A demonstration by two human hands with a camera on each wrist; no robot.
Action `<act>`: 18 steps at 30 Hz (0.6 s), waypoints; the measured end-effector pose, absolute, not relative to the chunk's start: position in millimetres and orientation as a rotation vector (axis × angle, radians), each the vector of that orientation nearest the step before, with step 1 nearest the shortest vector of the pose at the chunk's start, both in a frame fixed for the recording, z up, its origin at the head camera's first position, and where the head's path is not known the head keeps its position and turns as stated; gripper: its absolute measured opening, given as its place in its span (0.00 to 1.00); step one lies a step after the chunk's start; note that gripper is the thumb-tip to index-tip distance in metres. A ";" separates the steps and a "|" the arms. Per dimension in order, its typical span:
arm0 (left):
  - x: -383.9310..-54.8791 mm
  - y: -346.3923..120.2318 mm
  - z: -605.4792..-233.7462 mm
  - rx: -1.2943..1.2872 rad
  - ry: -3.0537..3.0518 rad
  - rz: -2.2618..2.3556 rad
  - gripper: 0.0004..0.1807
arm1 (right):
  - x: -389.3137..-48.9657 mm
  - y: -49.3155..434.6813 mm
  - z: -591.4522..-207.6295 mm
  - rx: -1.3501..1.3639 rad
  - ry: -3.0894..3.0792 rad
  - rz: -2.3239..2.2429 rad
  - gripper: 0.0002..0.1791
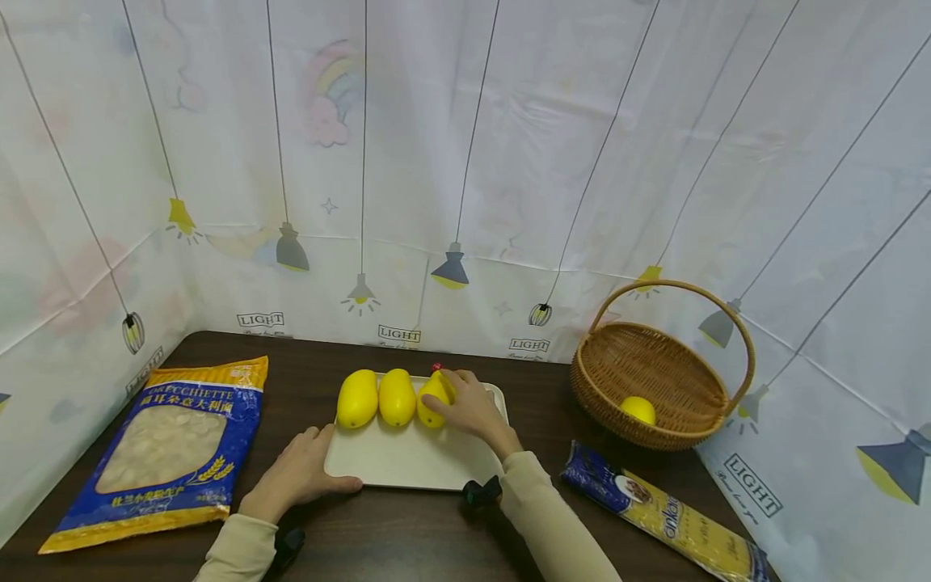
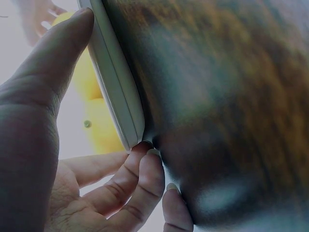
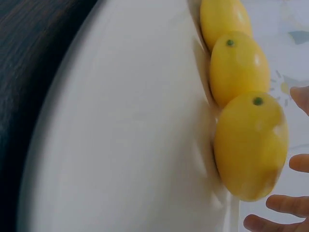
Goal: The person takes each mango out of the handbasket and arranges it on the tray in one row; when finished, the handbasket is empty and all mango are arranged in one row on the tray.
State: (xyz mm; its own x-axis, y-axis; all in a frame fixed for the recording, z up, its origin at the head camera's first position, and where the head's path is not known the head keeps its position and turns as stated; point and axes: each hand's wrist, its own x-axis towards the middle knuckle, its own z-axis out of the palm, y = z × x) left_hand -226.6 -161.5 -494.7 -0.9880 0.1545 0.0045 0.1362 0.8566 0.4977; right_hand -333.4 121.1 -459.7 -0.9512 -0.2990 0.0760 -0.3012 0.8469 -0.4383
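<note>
A white rectangular tray [image 1: 393, 465] lies on the dark table with three oval yellow fruits in a row along its far edge: a left one [image 1: 357, 399], a middle one [image 1: 397, 398] and a right one [image 1: 429, 411]. My left hand [image 1: 301, 473] holds the tray's near left corner, thumb along the front edge and fingers at the left side. Around the right fruit, my right hand [image 1: 469, 408] has its fingers spread. The right wrist view shows those fingertips [image 3: 301, 163] beside the fruit with small gaps.
At the left lies a blue and yellow bag of orecchiette [image 1: 160, 449]. A wicker basket [image 1: 655, 364] with a tall handle stands at the back right, a yellow fruit [image 1: 638, 410] inside. Before it lies a long pasta packet [image 1: 669, 517]. A small red thing [image 1: 436, 368] peeks out behind the tray.
</note>
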 end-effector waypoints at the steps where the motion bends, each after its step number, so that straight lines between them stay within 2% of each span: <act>1: -226.5 -161.5 -494.7 0.234 2.993 0.797 0.61 | -332.6 122.5 -458.5 0.487 -3.014 0.712 0.42; 18: -226.6 -161.9 -493.5 0.247 2.988 0.785 0.62 | -325.6 163.3 -436.5 0.412 -2.973 0.686 0.42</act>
